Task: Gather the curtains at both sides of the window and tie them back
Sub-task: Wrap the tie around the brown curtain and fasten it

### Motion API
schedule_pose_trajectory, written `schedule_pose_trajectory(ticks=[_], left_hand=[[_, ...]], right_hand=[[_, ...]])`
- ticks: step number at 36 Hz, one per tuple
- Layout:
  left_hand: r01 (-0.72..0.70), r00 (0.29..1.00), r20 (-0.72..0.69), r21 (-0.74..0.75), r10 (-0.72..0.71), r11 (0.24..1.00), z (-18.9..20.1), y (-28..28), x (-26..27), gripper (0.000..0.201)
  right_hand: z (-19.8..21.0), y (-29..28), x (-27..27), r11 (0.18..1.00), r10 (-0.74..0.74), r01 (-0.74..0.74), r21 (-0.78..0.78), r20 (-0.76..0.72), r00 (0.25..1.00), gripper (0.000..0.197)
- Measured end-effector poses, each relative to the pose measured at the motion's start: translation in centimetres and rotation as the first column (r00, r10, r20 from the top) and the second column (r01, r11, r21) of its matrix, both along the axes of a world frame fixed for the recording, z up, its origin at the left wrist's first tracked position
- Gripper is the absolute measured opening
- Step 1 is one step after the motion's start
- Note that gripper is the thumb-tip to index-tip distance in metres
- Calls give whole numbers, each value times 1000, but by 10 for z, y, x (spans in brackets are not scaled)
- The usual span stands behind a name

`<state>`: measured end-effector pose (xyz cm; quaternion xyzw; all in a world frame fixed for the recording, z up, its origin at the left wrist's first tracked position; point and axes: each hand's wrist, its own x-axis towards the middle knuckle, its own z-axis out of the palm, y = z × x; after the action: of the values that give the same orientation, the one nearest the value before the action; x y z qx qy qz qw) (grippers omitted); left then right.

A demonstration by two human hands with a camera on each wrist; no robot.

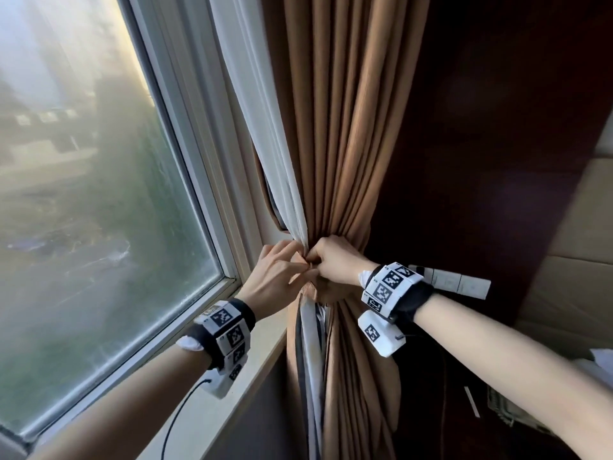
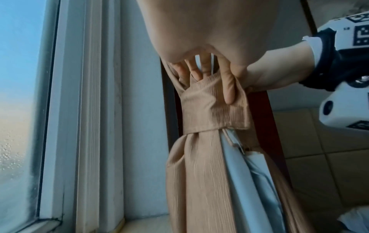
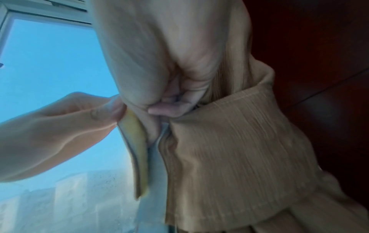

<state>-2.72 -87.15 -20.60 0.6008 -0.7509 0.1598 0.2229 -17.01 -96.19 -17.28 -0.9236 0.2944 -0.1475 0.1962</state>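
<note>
A brown curtain [image 1: 348,127] and a white sheer curtain [image 1: 265,127] hang bunched together at the window's right side. A brown tie-back band [image 2: 215,113] wraps the bundle at its waist. My left hand [image 1: 300,258] pinches the band's end [image 3: 133,141] from the window side, with its thumb [image 2: 227,88] lying on the band. Opposite it, my right hand [image 1: 316,260] is a fist against the bundle, its fingers [image 3: 175,107] curled over the band's upper edge [image 3: 239,134]. How the band's ends meet is hidden between the two hands.
The window pane [image 1: 83,194] fills the left, with its white frame and sill [image 1: 232,410] below my left forearm. A dark wood panel [image 1: 497,127] stands behind the curtain, carrying a white switch plate [image 1: 454,282]. Beige padded panels [image 1: 580,227] lie at the right.
</note>
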Motion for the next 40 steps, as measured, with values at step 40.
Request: schedule_pose_trajectory(ticks=[40], left_hand=[[-243, 943, -141, 327, 302, 913, 18, -2, -6, 12]], right_hand=[[-5, -15, 21, 992, -130, 129, 15, 62, 990, 12]])
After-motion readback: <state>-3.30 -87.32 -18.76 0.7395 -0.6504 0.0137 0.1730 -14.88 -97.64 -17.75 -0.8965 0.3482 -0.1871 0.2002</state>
